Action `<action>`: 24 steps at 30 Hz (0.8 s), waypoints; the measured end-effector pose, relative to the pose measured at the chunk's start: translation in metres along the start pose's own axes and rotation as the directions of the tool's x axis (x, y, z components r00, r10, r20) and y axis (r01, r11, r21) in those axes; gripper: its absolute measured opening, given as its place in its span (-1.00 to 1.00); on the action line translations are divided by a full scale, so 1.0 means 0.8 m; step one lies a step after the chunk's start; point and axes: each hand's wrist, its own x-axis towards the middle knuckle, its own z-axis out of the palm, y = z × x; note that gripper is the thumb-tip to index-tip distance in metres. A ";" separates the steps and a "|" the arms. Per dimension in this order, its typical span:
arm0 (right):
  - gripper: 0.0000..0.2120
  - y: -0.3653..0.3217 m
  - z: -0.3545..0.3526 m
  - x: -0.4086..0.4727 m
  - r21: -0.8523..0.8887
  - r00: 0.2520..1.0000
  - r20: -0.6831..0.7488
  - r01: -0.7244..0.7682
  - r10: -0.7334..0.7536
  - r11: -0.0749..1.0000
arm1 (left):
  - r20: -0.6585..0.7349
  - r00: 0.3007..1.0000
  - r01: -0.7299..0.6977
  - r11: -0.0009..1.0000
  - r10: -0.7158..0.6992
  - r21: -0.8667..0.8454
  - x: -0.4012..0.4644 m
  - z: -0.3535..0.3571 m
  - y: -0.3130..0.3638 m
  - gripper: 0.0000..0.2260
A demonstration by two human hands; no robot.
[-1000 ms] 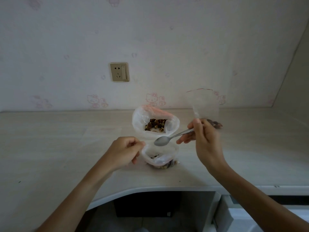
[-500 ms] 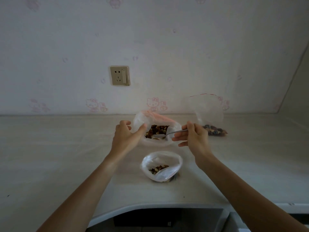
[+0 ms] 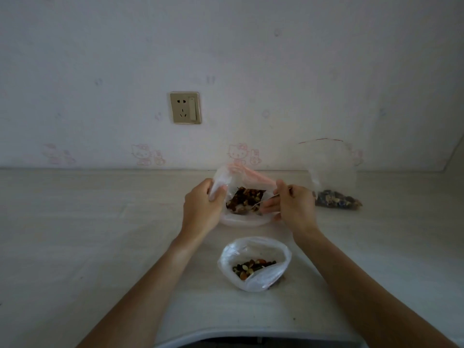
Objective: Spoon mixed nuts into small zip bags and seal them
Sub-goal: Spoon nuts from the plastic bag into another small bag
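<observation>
Beyond the small bag [image 3: 254,263] on the bench [image 3: 100,234], our left hand [image 3: 200,209] grips the big bag [image 3: 244,219] rim while our right hand [image 3: 292,205], fingers clamped on the spoon [image 3: 261,202], points it leftward into the nuts [image 3: 244,199].

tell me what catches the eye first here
Two hands meet at the big bag of nuts mid-counter: the left hand grips its rim, the right hand dips a spoon in. Nearer, a small open bag holds some nuts. A wall socket sits above.
</observation>
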 end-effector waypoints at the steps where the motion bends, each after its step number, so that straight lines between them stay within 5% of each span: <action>1: -0.63 0.002 0.002 0.000 0.007 1.000 -0.004 -0.002 0.002 1.000 | 0.010 1.000 0.004 1.000 -0.004 -0.008 0.000 0.000 0.001 -0.61; 19: -0.71 0.012 0.015 -0.009 -0.031 0.998 0.062 0.025 -0.023 0.999 | 0.024 1.000 0.013 0.993 -0.010 -0.121 -0.002 -0.006 0.002 -0.60; 24: -0.78 0.012 0.008 -0.011 0.024 0.998 0.060 0.027 -0.029 0.999 | -0.013 0.997 -0.082 0.996 0.082 -0.035 -0.006 -0.006 0.006 -0.60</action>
